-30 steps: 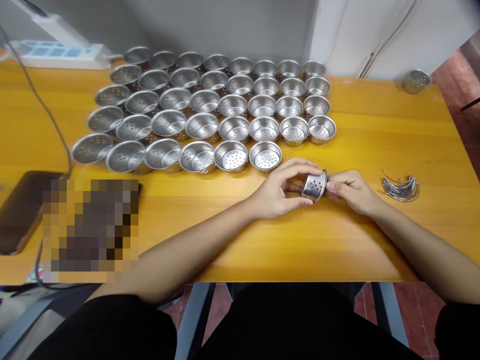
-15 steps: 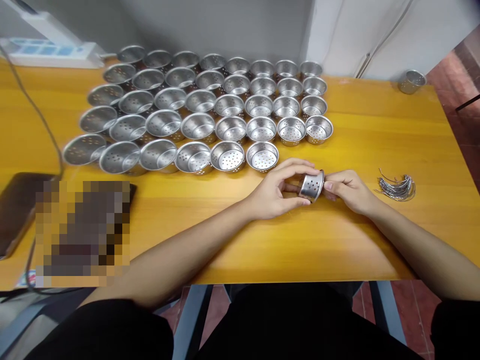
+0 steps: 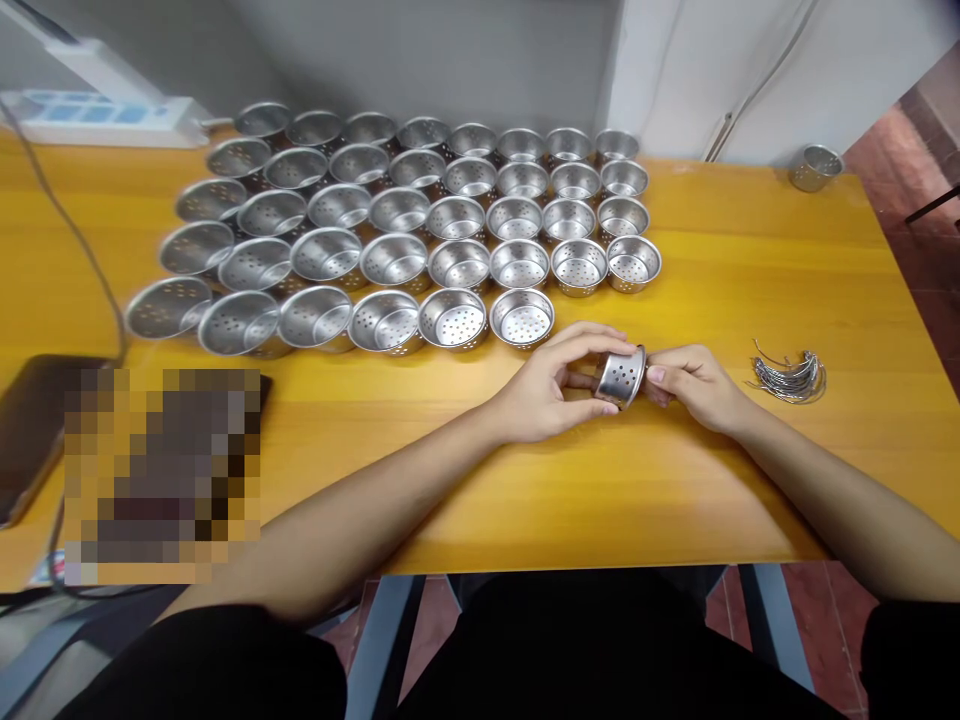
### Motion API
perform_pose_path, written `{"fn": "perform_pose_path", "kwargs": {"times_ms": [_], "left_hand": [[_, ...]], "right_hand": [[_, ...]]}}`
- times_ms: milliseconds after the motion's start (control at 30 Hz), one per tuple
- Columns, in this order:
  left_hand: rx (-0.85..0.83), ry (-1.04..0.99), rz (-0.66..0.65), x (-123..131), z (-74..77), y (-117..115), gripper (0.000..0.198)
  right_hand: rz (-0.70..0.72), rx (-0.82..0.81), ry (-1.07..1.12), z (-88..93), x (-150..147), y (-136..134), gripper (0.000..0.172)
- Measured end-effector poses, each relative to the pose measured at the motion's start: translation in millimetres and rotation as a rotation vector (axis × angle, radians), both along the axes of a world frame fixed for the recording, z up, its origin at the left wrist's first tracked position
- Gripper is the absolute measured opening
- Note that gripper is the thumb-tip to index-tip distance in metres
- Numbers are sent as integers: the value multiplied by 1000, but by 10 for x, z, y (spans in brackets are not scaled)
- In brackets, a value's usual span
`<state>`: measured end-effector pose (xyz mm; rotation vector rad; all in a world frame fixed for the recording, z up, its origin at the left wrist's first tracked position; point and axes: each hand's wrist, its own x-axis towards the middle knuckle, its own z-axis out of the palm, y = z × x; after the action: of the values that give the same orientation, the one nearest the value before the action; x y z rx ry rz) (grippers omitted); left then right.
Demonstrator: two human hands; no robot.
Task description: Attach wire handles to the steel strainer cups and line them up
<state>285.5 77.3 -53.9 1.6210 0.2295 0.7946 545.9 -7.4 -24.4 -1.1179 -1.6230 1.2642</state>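
Note:
My left hand (image 3: pixel 544 390) is wrapped round a small perforated metal cup (image 3: pixel 622 377), thumb below and fingers above. The cup lies on its side, its rimmed mouth turned to the right. At that rim, my right hand (image 3: pixel 694 385) is closed in a pinch; whatever lies between its thumb and forefinger is hidden. Right of it on the table rests a small bundle of thin bent metal wires (image 3: pixel 791 378). Several rows of like perforated cups stand mouth up beyond my hands, the nearest being a cup (image 3: pixel 523 320) just past my left hand.
The yellow wooden table (image 3: pixel 600 500) ends close to my body. A lone cup (image 3: pixel 816 168) stands at the far right corner. To the left are a dark flat object (image 3: pixel 37 420), a blurred-out dark item (image 3: pixel 169 470), a cable (image 3: pixel 82 240) and a white power strip (image 3: pixel 112 120).
The view has tilted very slightly. Both hands keep nearly the same hold on the cup at its rim and sides; nothing else has visibly moved.

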Motion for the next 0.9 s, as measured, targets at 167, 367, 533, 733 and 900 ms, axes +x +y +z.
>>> {"fn": "perform_pose_path", "kwargs": {"times_ms": [167, 367, 533, 733, 900], "left_hand": [[-10, 13, -13, -7, 23, -9, 68], [-27, 24, -22, -11, 11, -15, 68], [-37, 24, -26, -8, 10, -20, 68], [-38, 8, -21, -9, 2, -8, 69], [-40, -17, -18, -3, -9, -3, 69]], "right_hand": [[-16, 28, -7, -3, 1, -18, 69], [-8, 44, -16, 6, 0, -20, 67], [-1, 56, -33, 28, -12, -18, 68], [19, 70, -33, 43, 1, -17, 66], [20, 43, -6, 30, 18, -10, 66]]}}
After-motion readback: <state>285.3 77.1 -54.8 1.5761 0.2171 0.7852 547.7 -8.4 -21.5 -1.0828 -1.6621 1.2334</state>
